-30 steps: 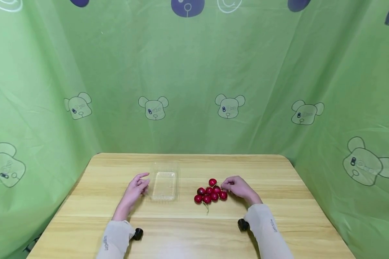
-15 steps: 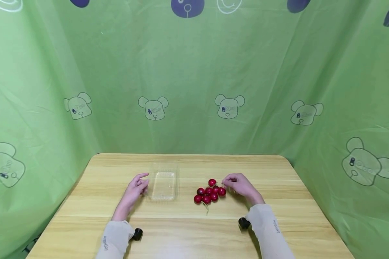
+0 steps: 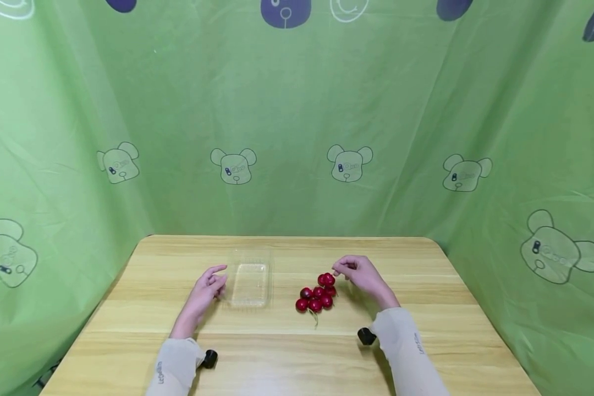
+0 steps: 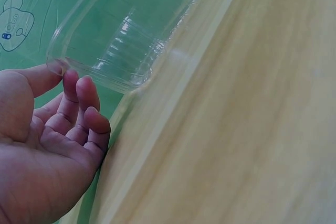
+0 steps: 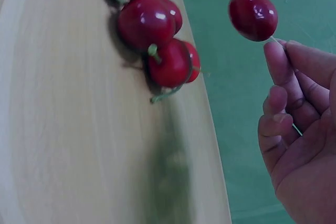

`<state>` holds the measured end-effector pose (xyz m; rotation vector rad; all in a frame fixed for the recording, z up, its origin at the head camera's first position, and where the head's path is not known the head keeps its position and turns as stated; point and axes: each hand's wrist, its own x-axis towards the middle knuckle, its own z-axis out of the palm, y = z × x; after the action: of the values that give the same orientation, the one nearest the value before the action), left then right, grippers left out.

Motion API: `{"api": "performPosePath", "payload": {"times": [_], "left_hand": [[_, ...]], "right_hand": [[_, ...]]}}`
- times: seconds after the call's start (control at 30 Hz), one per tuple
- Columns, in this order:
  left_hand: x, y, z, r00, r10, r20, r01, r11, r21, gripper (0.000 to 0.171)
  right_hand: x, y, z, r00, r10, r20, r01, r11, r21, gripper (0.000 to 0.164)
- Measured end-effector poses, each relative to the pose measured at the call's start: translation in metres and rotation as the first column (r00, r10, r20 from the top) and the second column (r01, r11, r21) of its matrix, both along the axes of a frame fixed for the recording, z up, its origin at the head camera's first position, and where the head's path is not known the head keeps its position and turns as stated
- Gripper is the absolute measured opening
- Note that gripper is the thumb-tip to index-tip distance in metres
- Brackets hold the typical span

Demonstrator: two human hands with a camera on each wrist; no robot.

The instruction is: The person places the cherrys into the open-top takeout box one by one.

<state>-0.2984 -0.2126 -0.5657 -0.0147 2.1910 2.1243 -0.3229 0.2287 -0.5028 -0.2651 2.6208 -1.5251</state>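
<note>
My right hand pinches a dark red cherry by its thin stem between thumb and forefinger. The fruit hangs off the table, and in the head view it overlaps the back of a cluster of cherries. Some of these have green stems, best seen in the right wrist view. To the left of the cluster stands a clear plastic box with nothing in it. My left hand pinches the near left part of its rim with thumb and forefinger, the other fingers bent below.
Everything stands on a light wooden table. A green curtain printed with bear heads hangs behind it and along both sides. Black wrist devices sit at both light sleeves.
The right hand has lifted one cherry by its stem from the right side of the cluster, moving it up and slightly left. My left hand and the box have stayed in place.
</note>
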Motion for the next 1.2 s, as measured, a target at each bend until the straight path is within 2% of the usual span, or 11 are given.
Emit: {"api": "performPosePath", "payload": {"times": [0.17, 0.43, 0.63, 1.2], "left_hand": [[0.0, 0.0, 0.0, 1.0, 0.001, 0.005, -0.001, 1.0, 0.002, 0.048], [0.001, 0.002, 0.001, 1.0, -0.011, 0.005, 0.011, 1.0, -0.005, 0.051], [0.002, 0.003, 0.002, 1.0, -0.007, 0.002, 0.007, 1.0, 0.002, 0.05], [0.002, 0.003, 0.001, 1.0, -0.011, 0.007, 0.011, 1.0, 0.006, 0.05]], "right_hand": [[-0.001, -0.008, 0.003, 1.0, 0.003, -0.012, -0.003, 0.999, -0.035, 0.025], [-0.004, -0.021, 0.005, 1.0, 0.011, 0.016, -0.01, 0.995, -0.102, 0.03], [-0.007, -0.034, 0.008, 0.999, 0.031, 0.005, -0.031, 0.991, -0.127, 0.028], [-0.014, -0.074, 0.011, 0.996, 0.074, 0.039, -0.063, 0.97, -0.234, 0.027]]}}
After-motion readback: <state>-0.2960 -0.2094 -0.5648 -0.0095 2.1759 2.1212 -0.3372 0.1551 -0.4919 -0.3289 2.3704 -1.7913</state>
